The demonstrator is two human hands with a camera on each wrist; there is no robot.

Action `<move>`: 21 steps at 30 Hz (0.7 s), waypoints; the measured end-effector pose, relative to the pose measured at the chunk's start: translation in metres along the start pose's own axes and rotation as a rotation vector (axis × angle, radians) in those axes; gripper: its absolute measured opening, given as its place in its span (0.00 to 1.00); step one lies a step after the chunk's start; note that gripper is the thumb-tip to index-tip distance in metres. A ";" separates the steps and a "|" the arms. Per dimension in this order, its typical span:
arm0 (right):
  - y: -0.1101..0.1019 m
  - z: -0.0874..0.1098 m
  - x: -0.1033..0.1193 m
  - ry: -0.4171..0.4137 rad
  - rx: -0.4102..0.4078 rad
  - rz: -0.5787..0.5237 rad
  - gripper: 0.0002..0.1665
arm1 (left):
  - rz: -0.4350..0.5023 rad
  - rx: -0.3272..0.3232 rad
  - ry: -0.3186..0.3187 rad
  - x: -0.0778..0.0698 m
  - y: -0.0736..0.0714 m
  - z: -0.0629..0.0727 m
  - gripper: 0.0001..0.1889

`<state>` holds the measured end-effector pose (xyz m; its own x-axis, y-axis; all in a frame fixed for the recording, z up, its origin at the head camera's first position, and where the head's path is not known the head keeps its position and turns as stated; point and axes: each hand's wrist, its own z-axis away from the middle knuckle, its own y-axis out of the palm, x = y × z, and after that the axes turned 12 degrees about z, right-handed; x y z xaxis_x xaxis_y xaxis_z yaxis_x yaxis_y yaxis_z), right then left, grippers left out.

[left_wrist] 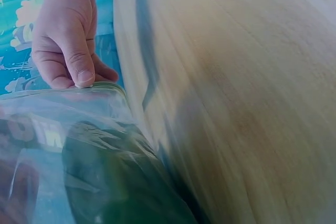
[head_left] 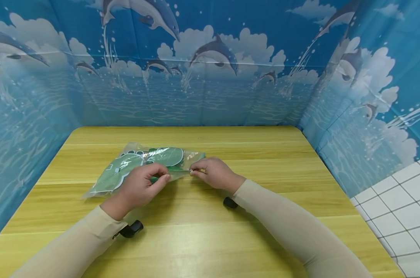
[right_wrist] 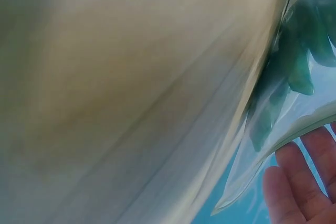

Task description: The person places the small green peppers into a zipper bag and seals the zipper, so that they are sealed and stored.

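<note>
A clear plastic bag [head_left: 194, 156] lies on the table, holding flat green pieces [head_left: 121, 172] with pale edges. My left hand [head_left: 135, 191] holds the bag's near edge, its thumb and forefinger bent around it. At the corner to the right, my right hand [head_left: 215, 173] pinches that same edge between thumb and forefinger. The left wrist view shows one hand [left_wrist: 68, 35] with its thumb pressed on the bag's rim [left_wrist: 100, 85]. Fingers [right_wrist: 296, 174] lie behind the rim in the right wrist view, and finger-shaped green parts [right_wrist: 302, 72] show through the plastic.
The wooden table [head_left: 210, 239] has rounded far corners. A blue dolphin-print curtain [head_left: 210, 96] hangs along its back and sides. White floor tiles [head_left: 404, 200] show past the right edge. Black devices [head_left: 131, 229] hang under both wrists.
</note>
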<state>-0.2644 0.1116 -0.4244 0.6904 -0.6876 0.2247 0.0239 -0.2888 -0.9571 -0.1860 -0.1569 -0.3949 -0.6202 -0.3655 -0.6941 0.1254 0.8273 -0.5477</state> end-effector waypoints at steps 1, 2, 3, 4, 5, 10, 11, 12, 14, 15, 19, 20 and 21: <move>0.000 0.000 0.000 0.002 0.001 0.001 0.13 | 0.002 -0.001 0.001 0.000 0.000 0.000 0.07; 0.000 0.000 -0.001 0.004 0.002 0.002 0.13 | 0.004 -0.001 0.003 -0.001 0.000 0.000 0.07; -0.001 0.000 -0.001 0.005 0.002 0.001 0.13 | 0.007 -0.002 0.008 -0.001 -0.001 0.000 0.08; -0.001 0.000 -0.001 0.006 0.004 0.000 0.13 | 0.011 -0.002 0.010 -0.001 -0.001 0.000 0.08; -0.001 0.000 -0.002 0.007 0.004 -0.002 0.14 | 0.011 -0.005 0.014 -0.001 -0.001 0.000 0.08; -0.002 0.001 -0.003 0.017 0.009 -0.003 0.14 | 0.003 -0.016 0.022 -0.003 -0.001 0.000 0.08; -0.002 0.001 -0.003 0.020 0.009 -0.002 0.14 | 0.001 -0.018 0.023 -0.003 -0.001 0.000 0.07; -0.002 0.001 -0.003 0.022 0.010 -0.002 0.14 | 0.001 -0.018 0.025 -0.004 -0.001 0.000 0.07; -0.002 0.001 -0.004 0.027 0.011 -0.002 0.14 | 0.003 -0.017 0.025 -0.004 -0.001 0.000 0.07; -0.002 0.001 -0.004 0.029 0.012 -0.003 0.14 | 0.003 -0.018 0.025 -0.005 -0.001 0.000 0.07; -0.002 0.001 -0.005 0.028 0.012 -0.003 0.14 | 0.009 -0.017 0.026 -0.005 -0.001 0.000 0.07; -0.001 0.002 -0.006 0.027 0.012 -0.001 0.14 | 0.011 -0.018 0.026 -0.005 -0.001 0.000 0.07; -0.001 0.002 -0.006 0.027 0.011 0.000 0.14 | 0.011 -0.018 0.027 -0.005 -0.001 0.000 0.06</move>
<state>-0.2674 0.1173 -0.4247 0.6708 -0.7053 0.2294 0.0322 -0.2814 -0.9591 -0.1833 -0.1559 -0.3904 -0.6394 -0.3453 -0.6870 0.1179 0.8389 -0.5314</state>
